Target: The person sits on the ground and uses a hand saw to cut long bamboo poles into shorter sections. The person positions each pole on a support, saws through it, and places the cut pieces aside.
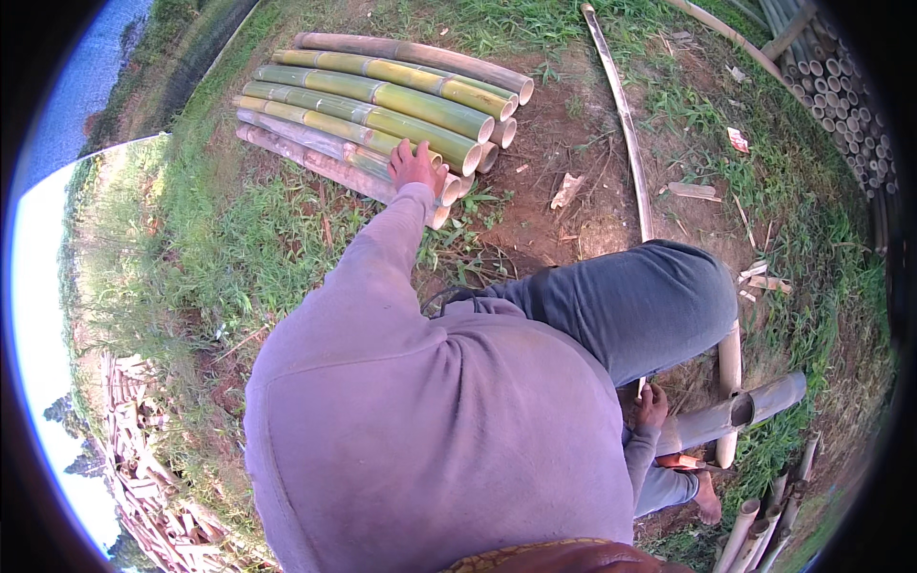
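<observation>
My left hand [417, 170] reaches to the far left and rests on the near ends of a stack of cut bamboo poles. Its fingers lie spread over a yellow-green bamboo pole [330, 119]. Thicker green bamboo poles [382, 95] lie beyond it, their hollow ends toward the right. At the lower right, my right hand [652, 409] is closed beside my bent knee. A narrow pale piece [641, 386] shows at its fingertips; what it is cannot be made out. Close to that hand lies a thick grey bamboo pole [688, 430] with a notch cut in it.
A long bamboo strip [621, 105] runs along the ground toward my leg. Bamboo poles [836, 91] are piled at the far right, and more [750, 535] stand at the lower right. An orange object [680, 462] lies by my foot. Scraps [143, 468] are heaped at left.
</observation>
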{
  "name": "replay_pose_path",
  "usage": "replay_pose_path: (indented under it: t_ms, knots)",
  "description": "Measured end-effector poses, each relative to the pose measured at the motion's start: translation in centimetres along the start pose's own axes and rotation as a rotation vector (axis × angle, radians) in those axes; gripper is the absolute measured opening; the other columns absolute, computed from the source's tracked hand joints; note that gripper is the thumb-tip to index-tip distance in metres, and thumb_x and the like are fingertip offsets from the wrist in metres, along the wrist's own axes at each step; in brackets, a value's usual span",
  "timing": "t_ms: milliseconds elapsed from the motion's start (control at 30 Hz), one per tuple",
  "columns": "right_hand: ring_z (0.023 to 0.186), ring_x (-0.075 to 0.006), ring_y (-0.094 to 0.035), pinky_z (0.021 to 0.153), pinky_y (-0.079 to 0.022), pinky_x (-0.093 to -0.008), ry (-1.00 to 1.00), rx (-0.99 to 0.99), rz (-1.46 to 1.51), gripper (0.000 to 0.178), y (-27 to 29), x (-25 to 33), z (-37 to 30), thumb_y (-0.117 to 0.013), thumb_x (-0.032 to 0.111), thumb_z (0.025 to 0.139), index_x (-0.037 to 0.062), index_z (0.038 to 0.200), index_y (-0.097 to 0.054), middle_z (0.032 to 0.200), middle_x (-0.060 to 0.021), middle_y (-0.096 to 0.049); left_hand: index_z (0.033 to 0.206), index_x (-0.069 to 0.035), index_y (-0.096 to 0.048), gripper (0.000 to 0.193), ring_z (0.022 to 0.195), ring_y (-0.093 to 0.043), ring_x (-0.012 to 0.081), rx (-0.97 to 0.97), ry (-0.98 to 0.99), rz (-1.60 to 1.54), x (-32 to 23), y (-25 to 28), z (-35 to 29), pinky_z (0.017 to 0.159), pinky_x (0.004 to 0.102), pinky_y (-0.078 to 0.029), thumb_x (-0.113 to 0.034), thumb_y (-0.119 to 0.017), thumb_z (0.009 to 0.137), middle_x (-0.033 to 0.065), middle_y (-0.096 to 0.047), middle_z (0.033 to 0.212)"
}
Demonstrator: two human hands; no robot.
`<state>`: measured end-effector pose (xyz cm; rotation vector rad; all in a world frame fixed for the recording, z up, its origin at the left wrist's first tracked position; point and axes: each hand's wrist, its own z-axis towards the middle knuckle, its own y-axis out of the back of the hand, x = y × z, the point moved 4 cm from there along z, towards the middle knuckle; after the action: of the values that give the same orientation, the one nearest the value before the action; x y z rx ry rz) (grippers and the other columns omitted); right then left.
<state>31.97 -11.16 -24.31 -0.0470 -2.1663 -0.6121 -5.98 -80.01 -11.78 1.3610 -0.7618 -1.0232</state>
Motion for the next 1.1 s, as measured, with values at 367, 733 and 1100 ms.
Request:
replay_pose_path:
  t_ms: [367,733,1100]
  knots:
    - [0.121,-0.0407,-0.072,0.106,-0.056,-0.0473,-0.124,-0.122,-0.292,0.061,0.3,7.2,-1.8,-0.073,0.046,0.099,0.0043,0.142,-0.067,0.127,-0.0236,-0.076,0.136,-0.005,-0.065,0.042,0.142,-0.050,0.0407,-0.061,-0.088,0.068,1.8,-5.7,3.4,0.119,0.0596,-0.042,-0.015,-0.070,0.096,0.0238,-0.046,0.157]
    - [0.128,-0.0444,-0.068,0.110,-0.053,-0.0498,-0.133,-0.220,-0.154,0.062,0.7,5.9,-4.1,-0.070,0.048,0.100,0.0051,0.144,-0.064,0.134,-0.0280,-0.071,0.133,-0.001,-0.068,0.041,0.136,-0.056,0.0416,-0.033,-0.501,0.005,-15.1,-1.1,-2.3,0.114,0.0546,-0.046,-0.018,-0.069,0.096,0.0220,-0.062,0.142]
    - [0.125,-0.0399,-0.068,0.108,-0.053,-0.0498,-0.088,-0.461,-0.130,0.042,2.4,8.8,-11.6,-0.066,0.038,0.102,0.0113,0.135,-0.070,0.129,-0.0199,-0.074,0.136,-0.001,-0.066,0.032,0.110,-0.070,0.0171,0.943,-1.239,-1.140,-60.3,10.2,-14.8,0.095,0.0293,-0.057,-0.009,-0.070,0.105,0.0107,-0.073,0.121]
